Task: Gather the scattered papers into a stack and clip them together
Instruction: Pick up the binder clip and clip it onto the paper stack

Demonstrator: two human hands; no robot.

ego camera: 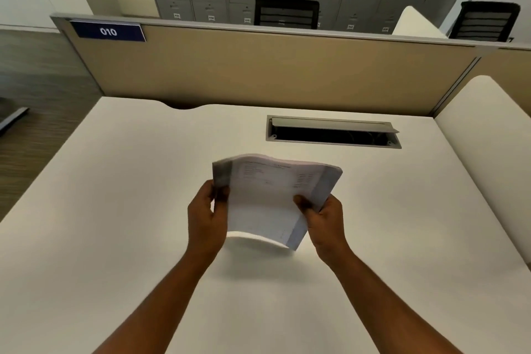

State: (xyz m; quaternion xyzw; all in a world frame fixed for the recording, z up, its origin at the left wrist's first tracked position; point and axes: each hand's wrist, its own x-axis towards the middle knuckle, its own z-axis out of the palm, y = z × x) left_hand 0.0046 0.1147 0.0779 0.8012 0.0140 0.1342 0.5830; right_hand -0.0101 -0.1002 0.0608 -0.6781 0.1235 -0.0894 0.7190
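Note:
A stack of white printed papers (267,198) is held up above the cream desk (115,210), slightly bent and blurred. My left hand (207,215) grips its left edge, thumb on the front. On the right edge my right hand (321,215) grips the stack, thumb over the top sheet. The lower edge of the stack curves just above the desk. No clip shows in this view.
An open cable hatch (333,132) is set into the desk behind the papers. A beige partition (258,66) with a blue "010" sign (108,31) closes the far side. Another desk (494,135) adjoins on the right. Grey lockers and black chairs stand beyond.

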